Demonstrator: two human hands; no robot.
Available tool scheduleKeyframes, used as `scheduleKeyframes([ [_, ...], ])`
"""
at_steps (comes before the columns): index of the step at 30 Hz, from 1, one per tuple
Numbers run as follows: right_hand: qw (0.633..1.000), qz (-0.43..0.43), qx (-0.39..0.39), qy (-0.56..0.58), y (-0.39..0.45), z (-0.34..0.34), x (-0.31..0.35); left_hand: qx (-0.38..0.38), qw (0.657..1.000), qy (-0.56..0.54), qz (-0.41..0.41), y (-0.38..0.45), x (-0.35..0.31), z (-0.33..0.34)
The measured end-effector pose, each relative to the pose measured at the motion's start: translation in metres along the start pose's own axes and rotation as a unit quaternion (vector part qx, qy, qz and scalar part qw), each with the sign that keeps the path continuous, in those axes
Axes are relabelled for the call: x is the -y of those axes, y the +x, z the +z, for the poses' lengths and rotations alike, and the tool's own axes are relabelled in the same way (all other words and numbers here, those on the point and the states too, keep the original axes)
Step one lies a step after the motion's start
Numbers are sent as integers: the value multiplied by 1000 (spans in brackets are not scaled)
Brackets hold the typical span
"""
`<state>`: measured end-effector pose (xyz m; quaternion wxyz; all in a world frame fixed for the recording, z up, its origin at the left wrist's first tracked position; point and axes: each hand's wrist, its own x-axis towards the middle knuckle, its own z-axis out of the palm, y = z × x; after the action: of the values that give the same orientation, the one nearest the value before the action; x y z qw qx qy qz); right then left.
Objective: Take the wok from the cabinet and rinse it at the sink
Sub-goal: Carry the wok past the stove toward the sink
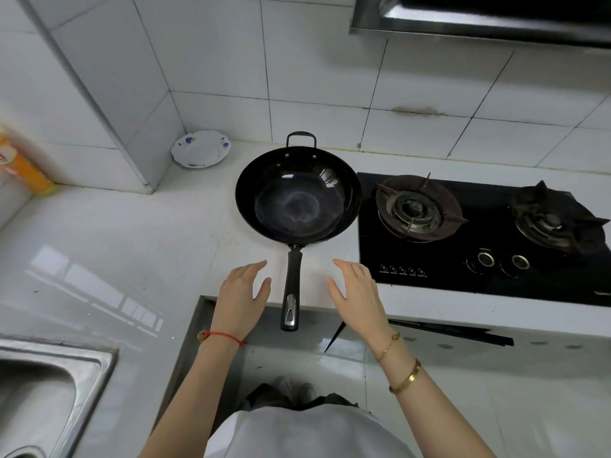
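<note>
Lying on the surface, the wok points its long handle straight back at you, between both sets of fingers. Your left hand and right hand flank it, spread, holding nothing; about equally near. Sink lies left of your left fingers.

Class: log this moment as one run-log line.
wok: on counter beside stove | left hand: open, left of handle | right hand: open, right of handle | sink: not reached
</note>
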<state>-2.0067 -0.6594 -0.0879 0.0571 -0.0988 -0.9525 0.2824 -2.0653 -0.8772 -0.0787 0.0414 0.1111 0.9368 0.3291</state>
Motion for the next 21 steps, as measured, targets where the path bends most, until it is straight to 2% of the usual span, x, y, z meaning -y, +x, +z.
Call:
scheduleKeyframes([
  [14, 1000, 18, -7, 20, 8, 11, 12, 24, 999, 15, 14, 9, 7, 0],
  [17, 998, 34, -2, 51, 16, 13, 17, 31, 999, -13, 7, 19, 8, 1],
  [21, 996, 53, 22, 72, 32, 23, 26, 61, 995, -72, -41, 40, 6, 8],
])
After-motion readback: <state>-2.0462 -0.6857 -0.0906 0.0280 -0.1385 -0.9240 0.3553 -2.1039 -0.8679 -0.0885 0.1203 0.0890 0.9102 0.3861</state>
